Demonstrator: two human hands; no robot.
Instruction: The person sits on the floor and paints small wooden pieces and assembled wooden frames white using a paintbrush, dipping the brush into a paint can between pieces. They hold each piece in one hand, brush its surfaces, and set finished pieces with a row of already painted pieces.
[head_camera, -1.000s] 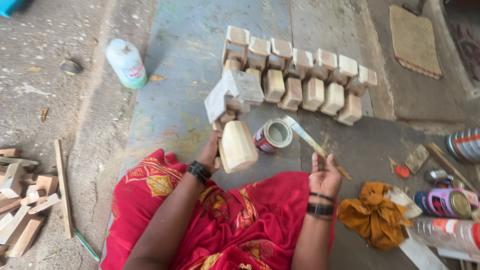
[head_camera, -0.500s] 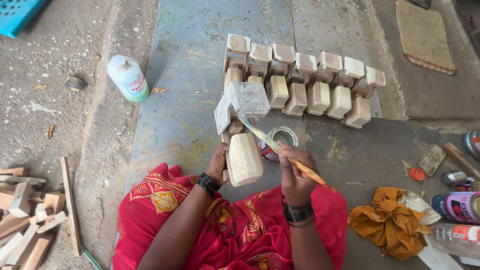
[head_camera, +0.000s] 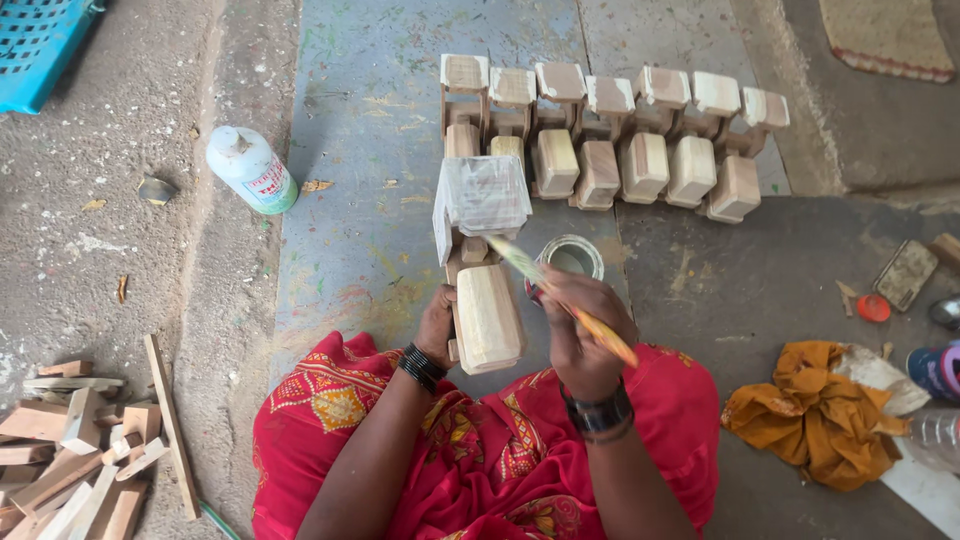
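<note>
My left hand (head_camera: 437, 325) holds a small wooden toy piece (head_camera: 487, 315) upright over my lap; its upper block (head_camera: 482, 195) is coated white. My right hand (head_camera: 582, 330) grips a paintbrush (head_camera: 560, 298) with a yellow-orange handle, and the bristles touch the piece just below the white block. A small open tin (head_camera: 571, 257) of pale paint stands on the floor right behind the brush. Both wrists wear dark bangles.
A row of several unpainted wooden pieces (head_camera: 640, 150) stands on the floor beyond the tin. A white plastic bottle (head_camera: 251, 169) lies at left, wood scraps (head_camera: 80, 450) at lower left, an orange rag (head_camera: 815, 410) and cans at right, a blue crate (head_camera: 40, 45) top left.
My right hand picked up the brush and brought it from the right side to the wooden piece. The left hand lifted the piece slightly towards me.
</note>
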